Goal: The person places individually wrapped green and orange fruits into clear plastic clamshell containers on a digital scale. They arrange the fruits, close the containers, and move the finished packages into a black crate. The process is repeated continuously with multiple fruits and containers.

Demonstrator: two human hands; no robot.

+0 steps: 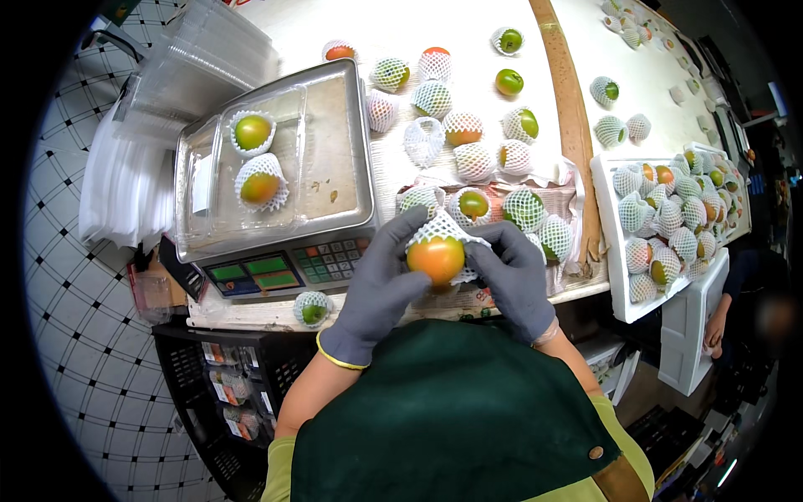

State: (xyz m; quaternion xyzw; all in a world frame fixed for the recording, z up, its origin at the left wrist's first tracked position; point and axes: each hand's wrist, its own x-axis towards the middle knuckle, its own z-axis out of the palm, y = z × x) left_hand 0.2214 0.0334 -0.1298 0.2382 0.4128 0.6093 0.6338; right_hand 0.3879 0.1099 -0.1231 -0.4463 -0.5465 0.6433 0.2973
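An orange-green tomato (436, 260) is between my gloved hands, with a white foam net (443, 226) covering its far side. My left hand (378, 280) is closed around the tomato's left side, thumb toward the near side. The fingers of my right hand (512, 274) pinch the net's edge at the tomato's right. Just beyond, several netted tomatoes (524, 209) lie on reddish paper. To the left, a clear plastic clamshell box (288, 109) rests on the metal tray of a scale (365, 180), holding two netted tomatoes (259, 186).
More tomatoes in nets (474, 161) lie scattered across the white table. A loose foam net (424, 140) sits among them. At right stands a white foam crate (617, 243) full of netted tomatoes, near another person's hand (713, 333). Stacked clear boxes (201, 75) and a black crate (188, 368) are at left.
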